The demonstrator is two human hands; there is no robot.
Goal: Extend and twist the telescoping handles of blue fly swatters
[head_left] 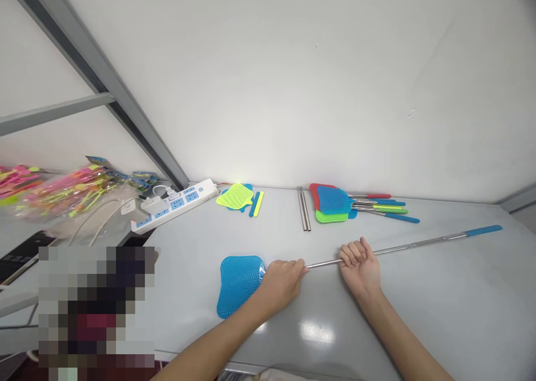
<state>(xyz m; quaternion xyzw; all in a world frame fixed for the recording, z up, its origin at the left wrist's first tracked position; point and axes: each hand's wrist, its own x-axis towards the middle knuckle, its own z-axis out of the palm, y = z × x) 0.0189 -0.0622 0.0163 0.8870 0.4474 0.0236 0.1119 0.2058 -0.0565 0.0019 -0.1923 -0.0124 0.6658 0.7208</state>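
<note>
A blue fly swatter [239, 283] with a long, extended metal rod lies across the front of the table. My left hand [282, 283] is closed around the rod close to the perforated blue head. Farther right, my right hand [360, 266] wraps its fingers round the rod with the palm turned up and the thumb sticking out. Beyond it the rod runs in stepped sections to a blue grip at the far right. Several swatters in a pile, with a blue head [334, 201] on top of red and green ones, lie behind my hands.
Two metal tubes [304, 209] lie left of the pile. Farther left are a yellow swatter head [235, 196] over a blue one, two handle sleeves [257, 204] and a white power strip [176, 205]. Bagged colourful items [71, 194] sit behind a grey frame post [125, 113].
</note>
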